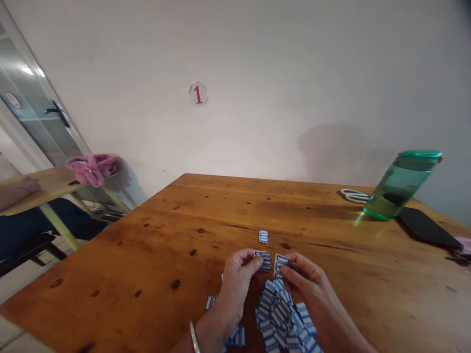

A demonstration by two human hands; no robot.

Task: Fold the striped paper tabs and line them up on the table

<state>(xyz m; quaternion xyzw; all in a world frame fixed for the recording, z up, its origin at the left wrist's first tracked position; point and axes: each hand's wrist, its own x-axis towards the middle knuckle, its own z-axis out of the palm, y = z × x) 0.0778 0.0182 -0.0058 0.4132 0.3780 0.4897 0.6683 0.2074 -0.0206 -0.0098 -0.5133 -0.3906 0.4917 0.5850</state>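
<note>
My left hand (235, 284) pinches a small blue-and-white striped card (266, 262) between thumb and fingers. Just to its right, my right hand (311, 282) holds a similar striped card (281, 260) upright, with a narrow gap between the two cards. Directly below them spreads a loose pile of such cards (277, 314), partly covered by my right hand and wrist. A single striped card (263, 237) lies flat on the wood beyond my fingers. More cards (238, 337) show beside and under my left forearm, partly hidden.
A green water bottle (403, 186) stands at the right of the wooden table (147, 260), beside a black flat object (429, 228) and a coiled white cable (354, 196). Pink cloth (91, 169) lies on another table at left, where a person's arm (18, 191) rests.
</note>
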